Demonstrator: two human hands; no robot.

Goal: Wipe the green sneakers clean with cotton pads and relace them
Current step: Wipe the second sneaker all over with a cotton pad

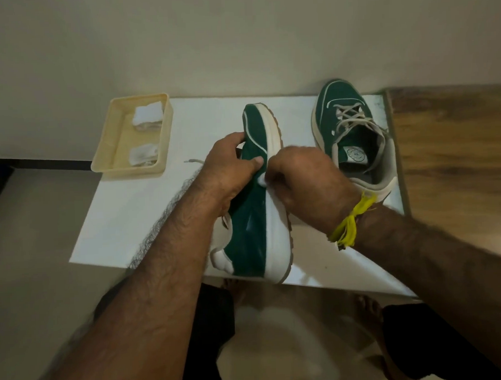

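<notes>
A green sneaker (252, 227) with a thick white sole is turned on its side over the white table (124, 212), toe pointing away from me. My left hand (228, 173) grips its upper from the left, thumb lying across the green side. My right hand (303, 184) pinches a small white cotton pad (262, 181) against the sneaker's side, right by the white sole. The second green sneaker (353, 133) stands upright at the table's far right, laced with grey laces. A loose lace end (193, 162) shows left of my left hand.
A cream plastic tray (109, 150) at the table's far left holds two piles of white cotton pads (148, 116). A wooden surface (454, 158) adjoins the table on the right. A yellow thread is tied round my right wrist. My bare feet show under the table's near edge.
</notes>
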